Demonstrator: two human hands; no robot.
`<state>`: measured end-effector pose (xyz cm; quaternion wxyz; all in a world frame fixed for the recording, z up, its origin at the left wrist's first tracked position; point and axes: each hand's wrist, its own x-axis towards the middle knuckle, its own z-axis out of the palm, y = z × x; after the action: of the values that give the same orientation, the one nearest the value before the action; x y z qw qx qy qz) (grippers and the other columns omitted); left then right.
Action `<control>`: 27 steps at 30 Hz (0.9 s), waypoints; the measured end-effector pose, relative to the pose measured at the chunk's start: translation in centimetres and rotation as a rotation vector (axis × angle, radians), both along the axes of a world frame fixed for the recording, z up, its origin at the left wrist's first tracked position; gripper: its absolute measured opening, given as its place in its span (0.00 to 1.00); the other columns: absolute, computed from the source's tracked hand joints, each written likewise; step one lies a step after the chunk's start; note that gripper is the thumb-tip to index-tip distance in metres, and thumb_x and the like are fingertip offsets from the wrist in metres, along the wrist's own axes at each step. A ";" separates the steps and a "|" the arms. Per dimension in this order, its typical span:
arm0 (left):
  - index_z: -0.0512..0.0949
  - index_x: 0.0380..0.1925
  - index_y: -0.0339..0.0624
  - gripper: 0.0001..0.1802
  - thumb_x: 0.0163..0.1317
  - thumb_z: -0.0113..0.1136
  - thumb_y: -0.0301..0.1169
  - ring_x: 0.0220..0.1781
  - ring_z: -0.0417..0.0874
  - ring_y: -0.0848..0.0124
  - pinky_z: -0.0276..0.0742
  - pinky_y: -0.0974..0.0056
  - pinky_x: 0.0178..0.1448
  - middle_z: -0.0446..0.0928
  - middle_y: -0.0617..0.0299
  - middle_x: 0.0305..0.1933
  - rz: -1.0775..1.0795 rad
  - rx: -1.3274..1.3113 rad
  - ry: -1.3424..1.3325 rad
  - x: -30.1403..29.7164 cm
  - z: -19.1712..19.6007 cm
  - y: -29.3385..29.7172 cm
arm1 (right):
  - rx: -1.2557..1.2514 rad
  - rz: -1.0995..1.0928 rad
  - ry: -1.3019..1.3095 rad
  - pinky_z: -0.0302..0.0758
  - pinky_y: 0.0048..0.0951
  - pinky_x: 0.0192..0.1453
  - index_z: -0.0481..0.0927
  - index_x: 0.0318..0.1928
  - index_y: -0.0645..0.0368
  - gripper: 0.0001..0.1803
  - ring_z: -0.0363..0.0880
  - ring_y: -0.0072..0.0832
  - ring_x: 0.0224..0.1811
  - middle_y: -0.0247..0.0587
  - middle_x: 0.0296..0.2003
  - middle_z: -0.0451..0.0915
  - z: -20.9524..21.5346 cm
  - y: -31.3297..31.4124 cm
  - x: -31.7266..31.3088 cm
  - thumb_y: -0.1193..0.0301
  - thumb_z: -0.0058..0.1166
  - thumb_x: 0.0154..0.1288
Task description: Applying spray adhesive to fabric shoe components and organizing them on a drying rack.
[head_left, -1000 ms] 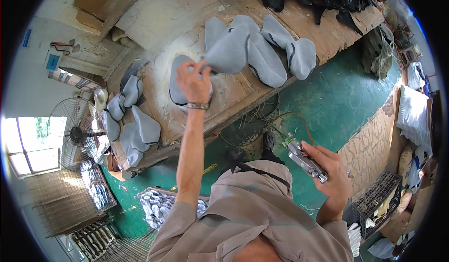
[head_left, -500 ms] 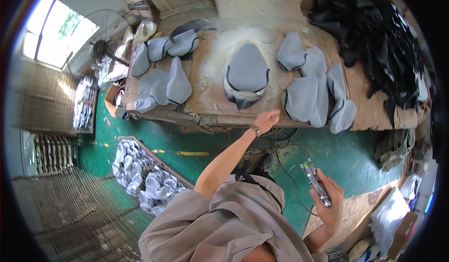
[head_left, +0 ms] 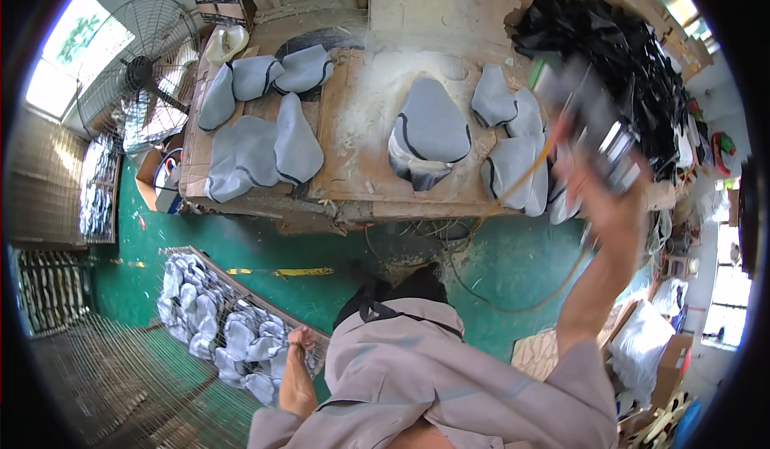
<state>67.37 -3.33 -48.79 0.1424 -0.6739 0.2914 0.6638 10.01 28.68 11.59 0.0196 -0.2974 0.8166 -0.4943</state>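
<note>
On the cardboard-covered bench sits a grey fabric piece, the blurred right hand gripping a metal tool to its right, the left hand, its grip unclear, beside a tray.

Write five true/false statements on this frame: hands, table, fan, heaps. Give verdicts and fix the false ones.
1. The right hand holds a tool. True.
2. The left hand grips the fan. False: the hand is near the grey heap.
3. One grey piece lies between two groups on the table. True.
4. The black heap is left of that piece. False: right of it.
5. The floor is green. True.
</note>
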 end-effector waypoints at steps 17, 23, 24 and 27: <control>0.76 0.64 0.47 0.21 0.73 0.59 0.36 0.38 0.87 0.71 0.84 0.55 0.36 0.86 0.61 0.48 0.214 -0.205 0.017 1.3 4.5 10.7 | -0.322 0.071 -0.949 0.62 0.23 0.13 0.74 0.37 0.54 0.18 0.63 0.16 0.13 0.24 0.21 0.68 -21.5 -32.3 -12.6 0.55 0.65 0.69; 0.76 0.65 0.44 0.23 0.73 0.60 0.36 0.44 0.88 0.64 0.85 0.52 0.45 0.86 0.57 0.52 0.465 -0.237 -0.185 0.0 9.1 12.1 | 0.022 -0.162 -0.303 0.72 0.33 0.22 0.78 0.31 0.54 0.12 0.76 0.29 0.20 0.35 0.20 0.76 -42.9 -39.4 -23.2 0.62 0.56 0.69; 0.76 0.65 0.44 0.22 0.73 0.60 0.36 0.45 0.88 0.64 0.86 0.52 0.45 0.85 0.57 0.52 0.479 -0.241 -0.174 -0.1 8.6 11.4 | 0.196 -0.296 -0.089 0.76 0.40 0.31 0.80 0.36 0.59 0.13 0.81 0.39 0.26 0.44 0.24 0.80 -45.7 -38.4 -26.1 0.62 0.57 0.67; 0.76 0.65 0.44 0.22 0.74 0.59 0.36 0.46 0.88 0.67 0.87 0.55 0.44 0.86 0.57 0.51 0.636 -0.305 -0.257 3.1 11.3 15.1 | 0.585 -0.213 -0.056 0.78 0.51 0.56 0.80 0.52 0.71 0.25 0.84 0.59 0.44 0.64 0.44 0.85 -48.5 -41.7 -19.2 0.61 0.59 0.63</control>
<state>70.51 11.75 -37.53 -0.1372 -0.8221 0.1428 0.5338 -9.15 -13.06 -36.91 0.0750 -0.1781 0.9499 -0.2457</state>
